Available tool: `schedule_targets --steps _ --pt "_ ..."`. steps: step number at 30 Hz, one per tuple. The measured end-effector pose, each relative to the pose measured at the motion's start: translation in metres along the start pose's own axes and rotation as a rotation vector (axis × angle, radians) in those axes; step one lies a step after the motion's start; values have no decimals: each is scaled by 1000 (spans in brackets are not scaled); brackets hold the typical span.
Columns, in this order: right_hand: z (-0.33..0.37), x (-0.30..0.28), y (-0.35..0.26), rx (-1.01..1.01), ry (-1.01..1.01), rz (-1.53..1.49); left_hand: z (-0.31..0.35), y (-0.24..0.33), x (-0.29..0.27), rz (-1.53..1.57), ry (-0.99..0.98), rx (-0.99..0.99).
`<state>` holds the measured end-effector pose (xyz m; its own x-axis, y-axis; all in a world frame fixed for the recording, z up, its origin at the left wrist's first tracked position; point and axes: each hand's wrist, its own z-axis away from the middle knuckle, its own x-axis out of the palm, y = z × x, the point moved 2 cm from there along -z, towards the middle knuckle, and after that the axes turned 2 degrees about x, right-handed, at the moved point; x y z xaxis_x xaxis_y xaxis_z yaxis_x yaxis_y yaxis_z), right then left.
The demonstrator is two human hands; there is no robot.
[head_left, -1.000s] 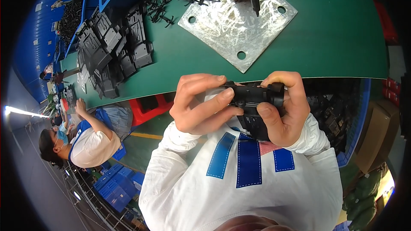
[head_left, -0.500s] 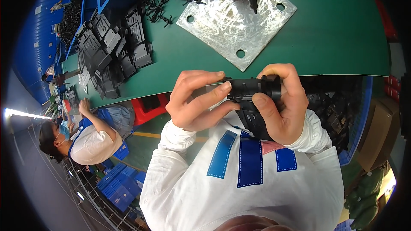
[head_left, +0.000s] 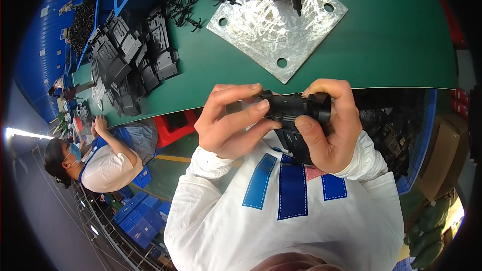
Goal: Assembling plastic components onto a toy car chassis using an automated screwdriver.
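Observation:
Just in front of my chest, at the near edge of the bench, I hold a black moulded plastic part (head_left: pixel 293 108) with a rounded upper end and a flat plate hanging below it. My right hand (head_left: pixel 334 123) wraps its right side, thumb on the front and index finger curled over the top. At its left end, the fingertips and thumb of my left hand (head_left: pixel 231 118) pinch the part. Its exact kind I cannot make out, since my fingers cover both ends.
A metal plate with holes (head_left: pixel 281 30) lies on the green bench (head_left: pixel 396 30), a steel post rising from it. Flat black parts (head_left: pixel 123 60) and small black clips (head_left: pixel 188 7) lie at left. Below the bench at right is a blue crate (head_left: pixel 427 135). A masked co-worker (head_left: pixel 110 168) sits at left.
The black part has turned slightly in my hands, and my right hand has shifted a little. The co-worker's hands have moved slightly.

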<state>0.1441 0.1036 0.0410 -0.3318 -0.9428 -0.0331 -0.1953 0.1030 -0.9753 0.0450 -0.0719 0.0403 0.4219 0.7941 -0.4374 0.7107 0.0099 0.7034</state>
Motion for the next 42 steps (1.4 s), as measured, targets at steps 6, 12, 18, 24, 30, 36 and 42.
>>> schedule_targets --steps 6,12,18,24,30,36,42 --pt "1 -4 6 13 -26 -66 -4 2 2 -30 -22 21" --pt "4 -7 7 -106 -69 -26 -8 4 -1 -75 -91 106" --pt "10 -8 6 -107 -138 11 0 3 1 8 -19 123" --pt "15 -5 4 -117 -103 13 6 18 -7 -110 -105 75" --pt "21 1 8 -96 -51 -18 2 19 -2 -211 -86 158" --pt "21 -3 5 -104 -51 6 -3 16 1 -107 -36 94" --pt "21 -4 3 -106 -79 4 0 15 3 -128 -35 81"
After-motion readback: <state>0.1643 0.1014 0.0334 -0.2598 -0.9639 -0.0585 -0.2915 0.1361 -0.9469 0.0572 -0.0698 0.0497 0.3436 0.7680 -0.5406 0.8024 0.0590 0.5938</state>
